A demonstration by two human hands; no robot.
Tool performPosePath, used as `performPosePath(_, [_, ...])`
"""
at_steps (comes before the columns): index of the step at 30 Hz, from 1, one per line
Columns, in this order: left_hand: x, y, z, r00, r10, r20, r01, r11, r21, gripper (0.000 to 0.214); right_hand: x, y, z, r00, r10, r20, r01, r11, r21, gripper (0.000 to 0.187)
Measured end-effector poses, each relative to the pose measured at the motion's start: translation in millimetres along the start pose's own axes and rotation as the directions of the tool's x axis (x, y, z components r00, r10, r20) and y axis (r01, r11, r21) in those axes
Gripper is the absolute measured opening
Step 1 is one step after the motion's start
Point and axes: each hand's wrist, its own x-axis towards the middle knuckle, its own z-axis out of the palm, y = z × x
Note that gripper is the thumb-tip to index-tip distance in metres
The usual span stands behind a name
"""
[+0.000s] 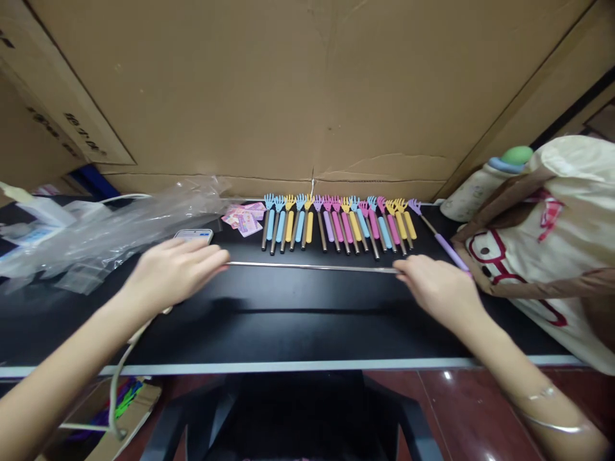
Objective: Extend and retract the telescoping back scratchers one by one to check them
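A thin metal telescopic back scratcher (312,267) is stretched out level above the black table, its shadow falling below it. My left hand (177,269) is closed round its left end, and my right hand (432,282) grips the right end. Both ends are hidden in my fingers. Just beyond the shaft lies a row of short back scratchers (336,221) with hand-shaped claws and blue, yellow, pink and purple handles. One with a purple handle (449,250) and its metal shaft showing lies slanted at the row's right end, beyond my right hand.
Clear plastic bags (129,221) cover the table's left side. A phone (195,235) lies behind my left hand, near small printed cards (245,216). At right stand a bottle (480,189) and a cloth bag (552,218). Cardboard (288,96) walls the back. A cable (114,397) hangs over the front edge.
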Motion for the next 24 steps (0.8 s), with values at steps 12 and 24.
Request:
performPosePath(12, [-55,-44,15.2,0.997,-0.079,-0.013,0.08,0.989,0.127,0.019,-63,71,9,0.996,0.073,0.043,-0.07,0.995,-0.077,0.029])
performPosePath(24, [-64,-58,22.9,0.951,-0.278,0.132,0.287,0.956,-0.053,0.022,-70,95,9,0.939,0.251,0.233,-0.268,0.962,0.044,0.02])
